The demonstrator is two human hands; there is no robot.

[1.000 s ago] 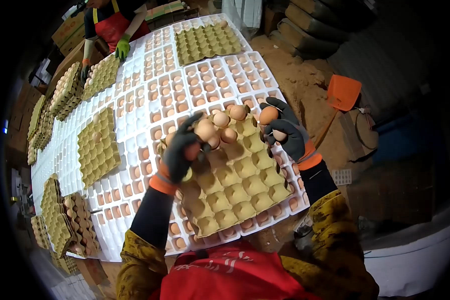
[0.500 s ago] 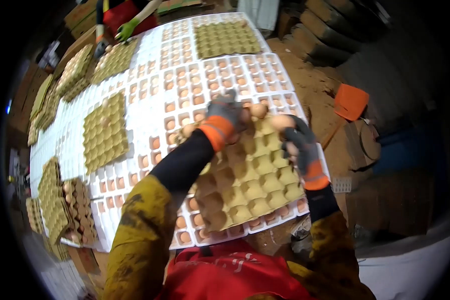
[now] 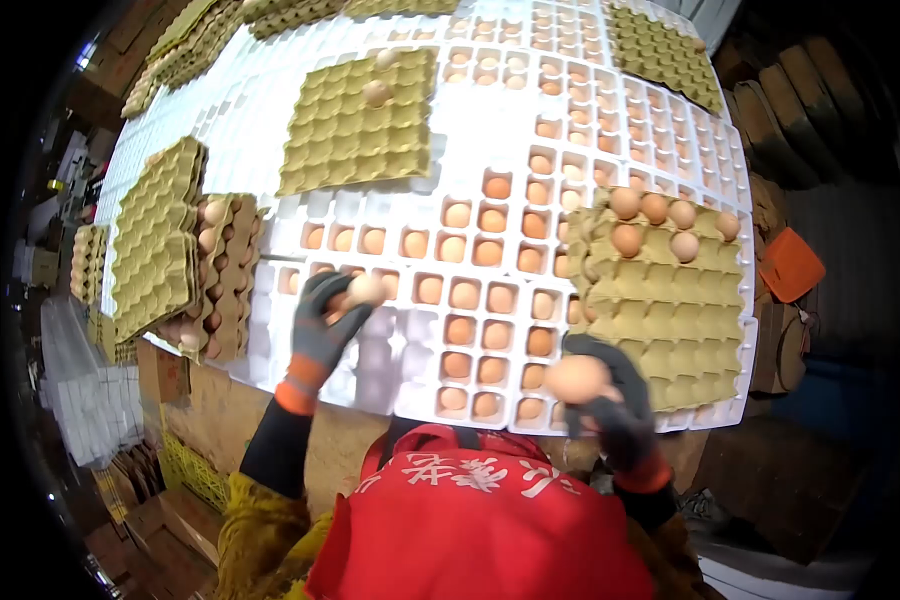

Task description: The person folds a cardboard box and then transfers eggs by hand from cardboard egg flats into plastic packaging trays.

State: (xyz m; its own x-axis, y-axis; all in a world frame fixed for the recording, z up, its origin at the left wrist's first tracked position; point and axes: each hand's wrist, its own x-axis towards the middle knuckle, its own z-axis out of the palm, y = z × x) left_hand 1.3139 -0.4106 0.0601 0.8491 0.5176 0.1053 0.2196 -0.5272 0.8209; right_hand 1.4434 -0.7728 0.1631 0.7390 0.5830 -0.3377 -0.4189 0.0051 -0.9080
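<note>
My left hand (image 3: 328, 325), in a grey glove with an orange cuff, grips a pale brown egg (image 3: 367, 290) over the near row of a white compartment tray (image 3: 375, 385). My gloved right hand (image 3: 610, 400) is closed on another egg (image 3: 576, 379), held above the table's near edge, just left of a yellow-green pulp egg tray (image 3: 660, 345). Several loose eggs (image 3: 654, 208) sit in the far rows of that pulp tray; its nearer cups hold none. Brown eggs (image 3: 490, 332) fill many compartments of the white trays between my hands.
Another pulp tray (image 3: 355, 130) with two eggs lies on the white trays farther back. Stacked pulp trays (image 3: 155, 240) and a tray of eggs (image 3: 228, 270) stand at the left. An orange dustpan-like object (image 3: 792, 265) is beyond the right edge.
My view has swung left. My hands have left the pulp tray on the right: the left hand has moved to the white tray's near row, the right toward my body, each with an egg.
</note>
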